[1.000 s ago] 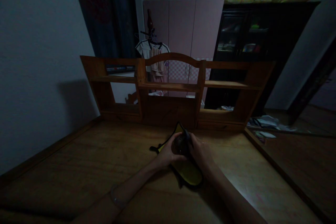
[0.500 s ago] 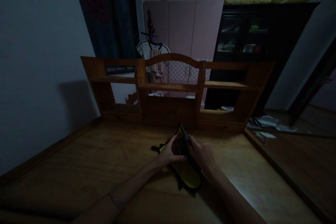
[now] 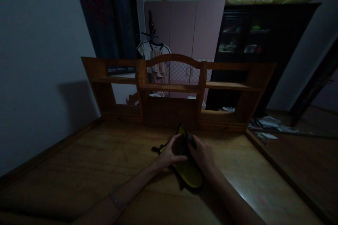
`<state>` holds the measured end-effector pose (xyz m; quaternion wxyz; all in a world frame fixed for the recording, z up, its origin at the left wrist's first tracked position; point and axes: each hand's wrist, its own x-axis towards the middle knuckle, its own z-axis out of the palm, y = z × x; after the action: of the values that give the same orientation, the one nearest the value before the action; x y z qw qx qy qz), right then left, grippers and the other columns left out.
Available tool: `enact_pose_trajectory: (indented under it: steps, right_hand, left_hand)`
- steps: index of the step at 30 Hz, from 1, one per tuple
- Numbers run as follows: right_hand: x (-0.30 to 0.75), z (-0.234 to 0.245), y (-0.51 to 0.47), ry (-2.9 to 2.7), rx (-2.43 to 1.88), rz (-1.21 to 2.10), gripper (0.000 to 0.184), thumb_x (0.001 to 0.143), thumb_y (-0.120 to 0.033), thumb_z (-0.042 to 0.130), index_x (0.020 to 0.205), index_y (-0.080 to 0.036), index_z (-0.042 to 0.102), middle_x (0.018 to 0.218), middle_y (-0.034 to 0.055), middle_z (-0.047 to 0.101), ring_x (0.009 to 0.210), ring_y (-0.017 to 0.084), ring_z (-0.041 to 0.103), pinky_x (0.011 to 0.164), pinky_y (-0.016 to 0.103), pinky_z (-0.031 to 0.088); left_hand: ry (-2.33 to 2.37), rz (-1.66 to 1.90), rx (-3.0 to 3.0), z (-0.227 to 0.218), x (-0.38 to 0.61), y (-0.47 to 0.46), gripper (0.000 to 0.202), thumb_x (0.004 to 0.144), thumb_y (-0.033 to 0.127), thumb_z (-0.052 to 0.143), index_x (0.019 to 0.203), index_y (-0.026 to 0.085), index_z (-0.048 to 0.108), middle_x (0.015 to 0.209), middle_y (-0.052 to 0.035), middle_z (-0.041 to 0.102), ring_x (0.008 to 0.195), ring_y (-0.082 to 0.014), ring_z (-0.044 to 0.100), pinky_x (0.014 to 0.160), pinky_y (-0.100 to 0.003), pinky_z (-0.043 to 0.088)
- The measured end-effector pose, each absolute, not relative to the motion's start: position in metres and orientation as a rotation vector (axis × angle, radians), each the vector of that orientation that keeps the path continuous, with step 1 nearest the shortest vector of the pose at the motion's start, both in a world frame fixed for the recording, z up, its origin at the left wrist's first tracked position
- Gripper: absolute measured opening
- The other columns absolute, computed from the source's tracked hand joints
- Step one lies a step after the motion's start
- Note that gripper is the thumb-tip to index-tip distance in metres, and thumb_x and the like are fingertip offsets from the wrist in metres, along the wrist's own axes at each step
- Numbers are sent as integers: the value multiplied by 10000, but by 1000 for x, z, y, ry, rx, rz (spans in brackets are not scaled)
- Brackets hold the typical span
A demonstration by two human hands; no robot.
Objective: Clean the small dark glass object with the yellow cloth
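A yellow piece with a black edge (image 3: 191, 177), which looks like an opened-out cloth cover, lies at a slant on the wooden surface. On it sits a dark, roundish, slightly shiny object (image 3: 180, 147); its kind is too dim to make out. My left hand (image 3: 167, 154) curves round the left and near side of this object, thumb across the front. My right hand (image 3: 202, 153) pinches the cover's raised right edge beside the object. Small dark tabs (image 3: 156, 149) stick out at the cover's left. Part of the cover is hidden beneath both hands.
A wooden shelf unit (image 3: 171, 87) stands at the far edge of the wooden surface (image 3: 111, 158). A white wall (image 3: 44, 74) rises on the left. Beyond are a pink wardrobe (image 3: 182, 28), a black cabinet (image 3: 285, 42) and hanging clothes (image 3: 158, 58).
My right fingers have shifted slightly along the cover's right edge, which is folded a little more. My left hand stays nearly in place round the dark object.
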<state>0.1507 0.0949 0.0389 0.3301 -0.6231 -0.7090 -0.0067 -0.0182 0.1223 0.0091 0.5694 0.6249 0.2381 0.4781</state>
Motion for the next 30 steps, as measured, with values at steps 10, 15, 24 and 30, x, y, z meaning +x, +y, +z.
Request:
enact_pose_trajectory:
  steps: [10, 15, 24, 30]
  right_hand:
    - [150, 31, 97, -1804, -1536, 127, 236, 901, -292, 484, 1114, -242, 572, 894, 53, 718, 758, 203, 677, 591, 223, 383]
    - [147, 34, 95, -1809, -1535, 131, 236, 887, -303, 492, 1091, -222, 578, 881, 64, 717, 740, 219, 676, 592, 239, 385]
    - [148, 35, 99, -1808, -1409, 332, 289, 853, -312, 520, 1115, -200, 565, 908, 67, 697, 791, 231, 656, 657, 268, 438]
    - [152, 26, 110, -1668, -1073, 821, 565, 768, -270, 593, 1304, -214, 425, 1207, 50, 581, 1104, 231, 535, 943, 345, 409]
  left_hand:
    - [689, 1361, 1722, 33, -15, 108, 689, 607, 135, 774, 1232, 273, 520, 1287, -69, 474, 1218, -272, 446, 1050, -405, 347]
    - [760, 1431, 1767, 35, -15, 108, 662, 612, 99, 744, 1212, 272, 525, 1264, -62, 466, 1202, -262, 451, 1051, -390, 344]
    - [835, 1443, 1783, 33, -15, 110, 654, 619, 52, 684, 1211, 276, 519, 1259, -55, 462, 1156, -246, 493, 980, -361, 419]
    - [840, 1438, 2019, 38, -17, 106, 683, 594, 49, 699, 1214, 258, 505, 1232, -52, 483, 1170, -238, 475, 1021, -383, 386]
